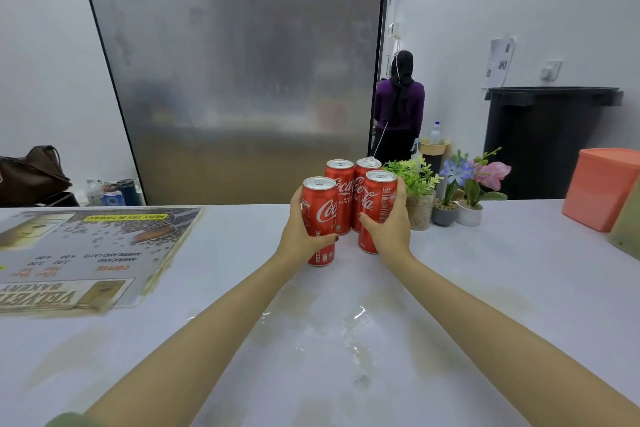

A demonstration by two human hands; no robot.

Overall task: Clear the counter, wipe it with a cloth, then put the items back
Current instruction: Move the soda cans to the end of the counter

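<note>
Standing on the counter (485, 288): four cans; left hand (300, 234) grips one (319, 218), right hand (388, 225) another (377, 208).

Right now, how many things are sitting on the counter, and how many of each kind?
Red cola cans: 4, front left, front right, back left, back right
Potted plants: 3, green, blue flower, pink flower
Menu boards: 1
Orange containers: 1
Partly seen thing at the right edge: 1
Total: 10
</note>
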